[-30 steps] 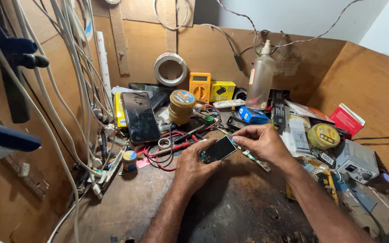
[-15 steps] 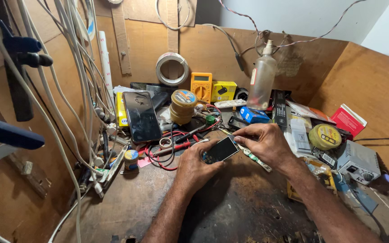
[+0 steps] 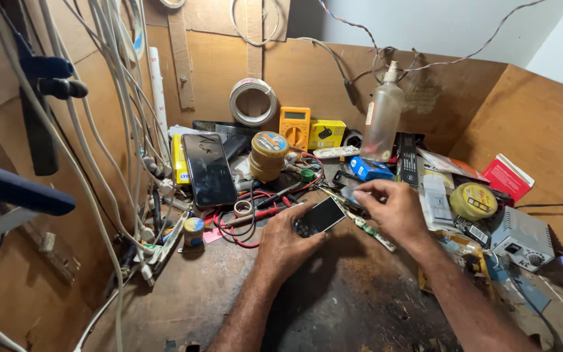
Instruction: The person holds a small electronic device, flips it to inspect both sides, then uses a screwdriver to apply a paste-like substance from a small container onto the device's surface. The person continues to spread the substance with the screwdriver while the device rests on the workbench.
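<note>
1. Head view: my left hand [image 3: 288, 242] is clamped on the small dark phone [image 3: 320, 216], tilted face-up just right of the red test leads [image 3: 245, 225]. My right hand [image 3: 395, 212] hovers at the phone's upper right corner, fingers loosely curled — whether it grips anything I cannot tell.
2. Against a second ago the phone has barely shifted; my right hand has drawn slightly back from it — so the work stays on that corner, left of the yellow tape roll [image 3: 474, 201].
</note>
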Motion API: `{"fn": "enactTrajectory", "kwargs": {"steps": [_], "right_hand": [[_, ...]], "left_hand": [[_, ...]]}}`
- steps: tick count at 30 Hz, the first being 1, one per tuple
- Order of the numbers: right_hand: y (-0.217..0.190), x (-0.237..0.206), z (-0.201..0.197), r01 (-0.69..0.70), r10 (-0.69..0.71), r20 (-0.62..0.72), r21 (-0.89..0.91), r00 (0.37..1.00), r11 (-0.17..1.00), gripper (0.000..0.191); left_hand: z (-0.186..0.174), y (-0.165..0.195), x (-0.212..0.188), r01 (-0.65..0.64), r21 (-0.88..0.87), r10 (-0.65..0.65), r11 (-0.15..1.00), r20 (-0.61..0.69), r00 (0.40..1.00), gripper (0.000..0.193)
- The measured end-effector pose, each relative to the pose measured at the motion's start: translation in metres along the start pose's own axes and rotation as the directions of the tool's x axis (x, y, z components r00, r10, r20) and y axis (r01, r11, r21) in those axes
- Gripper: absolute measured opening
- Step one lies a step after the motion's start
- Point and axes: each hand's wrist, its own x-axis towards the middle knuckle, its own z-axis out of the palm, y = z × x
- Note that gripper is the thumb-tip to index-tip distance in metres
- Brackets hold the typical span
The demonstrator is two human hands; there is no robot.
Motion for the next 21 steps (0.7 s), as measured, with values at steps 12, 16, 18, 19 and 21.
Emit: {"fn": "enactTrajectory", "kwargs": {"steps": [12, 16, 18, 19, 21], "right_hand": [[-0.001, -0.009, 0.017, 0.432, -0.557, -0.236, -0.423, 0.797, 0.797, 0.026], [-0.027, -0.001, 0.025, 0.509, -0.514, -0.051, -0.088, 0.856, 0.857, 0.042], [-0.037, 0.003, 0.029, 0.494, -0.493, 0.04, -0.037, 0.869, 0.869, 0.057], [-0.04, 0.005, 0.03, 0.538, -0.536, 0.053, -0.064, 0.843, 0.84, 0.06], [-0.045, 0.011, 0.033, 0.622, -0.616, 0.082, -0.117, 0.783, 0.774, 0.067]], "left_hand": [[0.005, -0.018, 0.013, 0.172, -0.718, -0.225, 0.675, 0.022, 0.974, 0.059], [0.004, -0.019, 0.011, 0.28, -0.792, -0.285, 0.542, 0.14, 0.948, 0.058], [0.001, -0.015, 0.01, 0.29, -0.782, -0.294, 0.552, 0.143, 0.945, 0.059], [-0.001, -0.013, 0.009, 0.287, -0.767, -0.29, 0.573, 0.137, 0.947, 0.058], [-0.002, -0.008, 0.007, 0.279, -0.738, -0.281, 0.614, 0.126, 0.951, 0.057]]}}
